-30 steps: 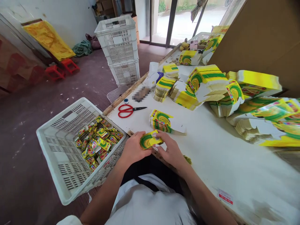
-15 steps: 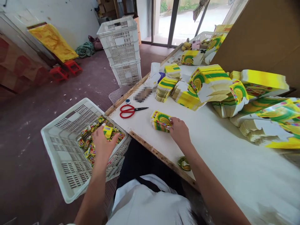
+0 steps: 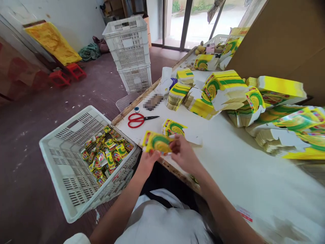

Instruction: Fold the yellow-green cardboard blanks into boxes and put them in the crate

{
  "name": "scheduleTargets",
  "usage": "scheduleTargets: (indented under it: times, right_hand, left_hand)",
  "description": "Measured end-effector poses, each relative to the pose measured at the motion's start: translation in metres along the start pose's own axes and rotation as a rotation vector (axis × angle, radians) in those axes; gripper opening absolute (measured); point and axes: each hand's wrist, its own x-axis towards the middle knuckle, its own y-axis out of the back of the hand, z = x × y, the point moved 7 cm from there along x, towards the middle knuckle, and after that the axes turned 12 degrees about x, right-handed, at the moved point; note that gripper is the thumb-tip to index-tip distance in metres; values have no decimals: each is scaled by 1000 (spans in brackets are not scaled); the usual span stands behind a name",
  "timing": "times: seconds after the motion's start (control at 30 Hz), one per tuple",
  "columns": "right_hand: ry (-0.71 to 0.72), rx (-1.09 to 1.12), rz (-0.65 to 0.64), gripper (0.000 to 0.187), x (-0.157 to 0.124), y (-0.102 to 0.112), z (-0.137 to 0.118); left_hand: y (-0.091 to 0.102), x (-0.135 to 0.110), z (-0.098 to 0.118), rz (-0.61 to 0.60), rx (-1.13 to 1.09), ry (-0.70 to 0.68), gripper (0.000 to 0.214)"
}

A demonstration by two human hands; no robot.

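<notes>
Between my two hands, above the table's front edge, is a yellow-and-green printed carton (image 3: 157,142), somewhat blurred. My left hand (image 3: 148,162) grips its lower left side, thumb on the front. At its right end, the fingers of my right hand (image 3: 181,150) are closed on the carton. Just behind it lies a small stack of flat cartons (image 3: 174,127) on the white table (image 3: 228,176). To the left, a white plastic crate (image 3: 73,176) holds many small folded yellow-and-green boxes (image 3: 110,159).
Red-handled scissors (image 3: 137,120) and a small blue-topped round item (image 3: 137,109) lie near the table's left edge. Bundled carton stacks (image 3: 225,88) line the table's back and right. Stacked white crates (image 3: 128,51) stand on the floor beyond, near red stools (image 3: 59,78).
My left hand has moved right from over the crate, and the small box it had there is gone from it. My right hand has brought a carton leftward off the stack to it.
</notes>
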Motion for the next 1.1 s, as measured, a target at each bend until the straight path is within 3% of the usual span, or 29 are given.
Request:
scheduleTargets:
  times: [0.07,0.13,0.23,0.3,0.43,0.57,0.63,0.73,0.87,0.93,1.0,1.03,1.1]
  right_hand:
    - [-55,205,-105,45,-13,-31,-1]
    - [-61,352,-125,44,-22,-51,-3]
    - [-71,371,-116,45,-24,-62,-3]
    - [-105,343,-91,45,-21,-57,2]
    - [-126,340,82,41,-14,-25,10]
    - [-63,210,165,16,-14,-6,9]
    - [-30,110,166,12,-15,-2,8]
    - [81,-50,210,14,-14,13,-1]
    - [332,-461,229,30,-16,24,-30]
    - [420,-587,122,32,-18,10,-40]
    - [495,-623,-7,33,-22,-9,-44]
    - [522,-617,-27,34,-24,-16,-45]
    - [517,-563,77,35,-26,-17,-43]
  left_hand:
    - [2,2,11,102,-138,-23,56]
    - [10,4,18,258,-227,-41,51]
    - [18,4,18,395,-155,-30,52]
    - [18,2,13,408,-42,-21,57]
    - [10,-4,12,330,60,-108,60]
    - [8,-5,8,300,53,-61,37]
    - [9,-4,7,271,73,-33,30]
    - [17,-3,14,246,154,-70,31]
    - [36,-6,47,303,377,-302,59]
    - [32,-5,58,214,613,-326,77]
    - [18,-2,55,-7,841,-269,80]
    - [11,-2,51,-119,913,-229,74]
    - [2,-3,42,-233,1003,-148,54]
